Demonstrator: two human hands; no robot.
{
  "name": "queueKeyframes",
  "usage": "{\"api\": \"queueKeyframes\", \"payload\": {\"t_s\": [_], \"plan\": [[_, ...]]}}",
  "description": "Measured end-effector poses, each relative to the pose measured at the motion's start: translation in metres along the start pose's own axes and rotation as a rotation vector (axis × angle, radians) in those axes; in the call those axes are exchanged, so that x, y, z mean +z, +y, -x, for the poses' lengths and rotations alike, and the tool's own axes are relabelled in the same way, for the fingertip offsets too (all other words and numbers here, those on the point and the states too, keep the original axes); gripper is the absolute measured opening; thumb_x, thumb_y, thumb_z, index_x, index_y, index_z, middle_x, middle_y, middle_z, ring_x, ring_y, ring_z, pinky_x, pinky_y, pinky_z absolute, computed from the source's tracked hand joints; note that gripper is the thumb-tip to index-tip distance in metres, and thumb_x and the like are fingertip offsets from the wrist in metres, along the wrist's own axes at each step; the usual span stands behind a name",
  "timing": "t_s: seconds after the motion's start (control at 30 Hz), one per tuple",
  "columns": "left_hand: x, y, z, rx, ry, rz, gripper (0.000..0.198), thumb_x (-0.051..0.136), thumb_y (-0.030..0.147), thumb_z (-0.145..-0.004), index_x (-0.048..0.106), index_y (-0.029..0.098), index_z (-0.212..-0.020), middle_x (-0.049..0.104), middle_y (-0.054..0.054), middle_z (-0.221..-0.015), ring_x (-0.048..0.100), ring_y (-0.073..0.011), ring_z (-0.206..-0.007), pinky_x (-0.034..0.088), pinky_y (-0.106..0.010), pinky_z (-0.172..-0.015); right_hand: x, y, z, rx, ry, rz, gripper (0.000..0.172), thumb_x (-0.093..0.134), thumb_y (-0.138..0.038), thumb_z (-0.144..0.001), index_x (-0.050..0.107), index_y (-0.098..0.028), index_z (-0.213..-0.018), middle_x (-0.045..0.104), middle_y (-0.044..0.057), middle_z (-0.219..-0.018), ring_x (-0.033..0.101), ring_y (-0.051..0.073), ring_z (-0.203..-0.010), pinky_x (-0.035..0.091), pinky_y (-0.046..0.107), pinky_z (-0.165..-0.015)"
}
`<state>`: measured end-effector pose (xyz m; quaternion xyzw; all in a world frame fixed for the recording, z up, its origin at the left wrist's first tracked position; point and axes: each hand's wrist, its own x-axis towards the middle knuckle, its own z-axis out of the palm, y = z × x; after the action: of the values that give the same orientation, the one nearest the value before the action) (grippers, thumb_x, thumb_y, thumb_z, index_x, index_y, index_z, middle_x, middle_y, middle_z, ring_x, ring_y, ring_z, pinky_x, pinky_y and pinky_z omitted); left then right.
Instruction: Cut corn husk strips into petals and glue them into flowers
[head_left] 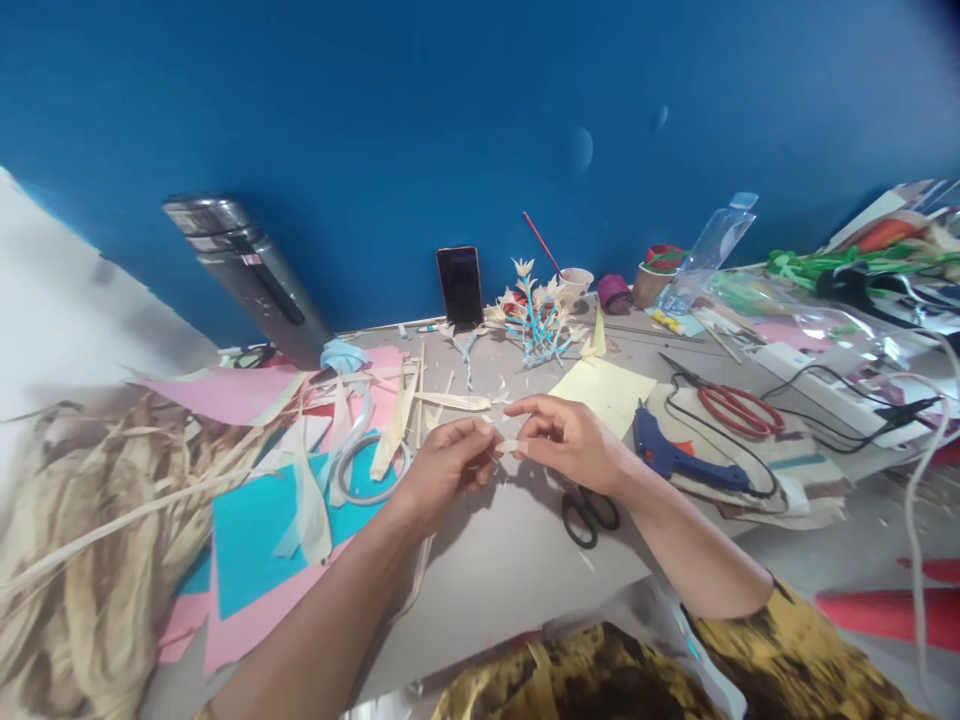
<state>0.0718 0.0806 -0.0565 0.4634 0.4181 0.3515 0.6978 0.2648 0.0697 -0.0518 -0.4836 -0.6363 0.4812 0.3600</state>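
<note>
My left hand (446, 465) and my right hand (568, 437) meet above the grey table (495, 560), both pinching a small pale strip piece (510, 446) between their fingertips. Black-handled scissors (590, 514) lie just under my right wrist. A blue glue gun (671, 460) rests to the right of that hand. Behind the hands stands a small pale and blue flower sprig (536, 315) made of strips.
Cyan and pink paper sheets (255, 530) and dried leaf strips (82, 540) cover the left. A yellow sheet (604, 390), red scissors (739, 408), a phone (460, 285), a steel flask (247, 270), cups and cables crowd the back and right.
</note>
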Motion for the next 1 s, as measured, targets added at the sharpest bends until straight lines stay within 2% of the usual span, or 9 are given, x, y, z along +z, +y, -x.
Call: {"api": "queueKeyframes", "payload": {"t_s": [0.17, 0.27, 0.33, 0.4, 0.47, 0.53, 0.63, 0.83, 1.0], "plan": [[-0.005, 0.001, -0.001, 0.012, -0.025, -0.121, 0.023, 0.074, 0.033, -0.072, 0.060, 0.015, -0.068, 0.050, 0.004, -0.051, 0.040, -0.0058, -0.045, 0.027, -0.020, -0.046, -0.006, -0.005, -0.003, 0.014, -0.058, 0.050, 0.039, 0.063, -0.020, -0.077, 0.064, -0.016, -0.116, 0.072, 0.000, -0.077, 0.057, 0.012, -0.061, 0.039, 0.022, -0.055], [-0.005, 0.000, -0.002, -0.033, -0.066, -0.102, 0.021, 0.076, 0.030, -0.069, 0.061, 0.015, -0.071, 0.051, 0.004, -0.053, 0.043, -0.0064, -0.046, 0.029, -0.019, -0.046, -0.011, -0.004, -0.009, 0.002, -0.097, 0.118, 0.037, 0.061, -0.020, -0.079, 0.065, -0.017, -0.116, 0.073, 0.001, -0.079, 0.060, 0.013, -0.064, 0.042, 0.022, -0.059], [-0.005, 0.000, -0.003, -0.056, -0.077, -0.051, 0.022, 0.076, 0.030, -0.067, 0.060, 0.016, -0.071, 0.053, 0.004, -0.056, 0.044, -0.0064, -0.047, 0.030, -0.019, -0.045, -0.014, -0.003, -0.016, -0.019, -0.065, 0.247, 0.034, 0.058, -0.019, -0.082, 0.066, -0.018, -0.114, 0.074, 0.002, -0.082, 0.064, 0.015, -0.070, 0.045, 0.024, -0.065], [-0.004, 0.001, -0.005, -0.042, -0.027, 0.005, 0.024, 0.076, 0.031, -0.066, 0.057, 0.016, -0.069, 0.052, 0.004, -0.056, 0.043, -0.0060, -0.046, 0.030, -0.019, -0.044, -0.014, -0.001, -0.025, -0.022, 0.054, 0.531, 0.029, 0.054, -0.020, -0.086, 0.069, -0.020, -0.110, 0.076, 0.004, -0.091, 0.067, 0.018, -0.080, 0.046, 0.027, -0.072], [-0.005, 0.000, -0.007, -0.009, 0.080, 0.043, 0.025, 0.076, 0.031, -0.065, 0.056, 0.016, -0.068, 0.050, 0.005, -0.055, 0.042, -0.0054, -0.044, 0.029, -0.018, -0.043, -0.012, 0.001, -0.034, -0.011, 0.143, 0.813, 0.026, 0.051, -0.021, -0.089, 0.072, -0.021, -0.104, 0.075, 0.007, -0.101, 0.067, 0.022, -0.090, 0.045, 0.030, -0.077], [-0.007, -0.001, -0.009, 0.018, 0.189, 0.077, 0.026, 0.077, 0.030, -0.063, 0.056, 0.015, -0.069, 0.051, 0.005, -0.057, 0.042, -0.0048, -0.044, 0.028, -0.018, -0.042, -0.008, 0.003, -0.043, -0.016, 0.117, 0.942, 0.025, 0.051, -0.020, -0.089, 0.073, -0.022, -0.101, 0.074, 0.008, -0.106, 0.066, 0.024, -0.097, 0.044, 0.031, -0.079], [-0.010, -0.003, -0.011, 0.049, 0.253, 0.122, 0.028, 0.078, 0.031, -0.061, 0.058, 0.014, -0.071, 0.056, 0.003, -0.063, 0.044, -0.0046, -0.046, 0.029, -0.017, -0.042, -0.003, 0.007, -0.050, -0.050, 0.029, 0.963, 0.027, 0.053, -0.016, -0.087, 0.074, -0.022, -0.102, 0.072, 0.009, -0.107, 0.064, 0.025, -0.102, 0.042, 0.031, -0.079], [-0.009, -0.005, -0.010, 0.052, 0.215, 0.152, 0.029, 0.080, 0.030, -0.061, 0.058, 0.014, -0.071, 0.058, 0.002, -0.065, 0.044, -0.0042, -0.045, 0.029, -0.017, -0.042, -0.003, 0.014, -0.051, -0.049, -0.009, 0.942, 0.027, 0.053, -0.015, -0.086, 0.072, -0.019, -0.106, 0.069, 0.013, -0.104, 0.061, 0.028, -0.103, 0.041, 0.032, -0.081], [-0.009, -0.006, -0.011, 0.070, 0.227, 0.189, 0.033, 0.083, 0.032, -0.062, 0.058, 0.014, -0.072, 0.058, 0.003, -0.068, 0.045, -0.0038, -0.047, 0.030, -0.016, -0.042, -0.005, 0.018, -0.050, -0.062, -0.026, 0.785, 0.026, 0.054, -0.013, -0.083, 0.070, -0.016, -0.103, 0.069, 0.008, -0.093, 0.062, 0.021, -0.086, 0.043, 0.029, -0.073]]}}
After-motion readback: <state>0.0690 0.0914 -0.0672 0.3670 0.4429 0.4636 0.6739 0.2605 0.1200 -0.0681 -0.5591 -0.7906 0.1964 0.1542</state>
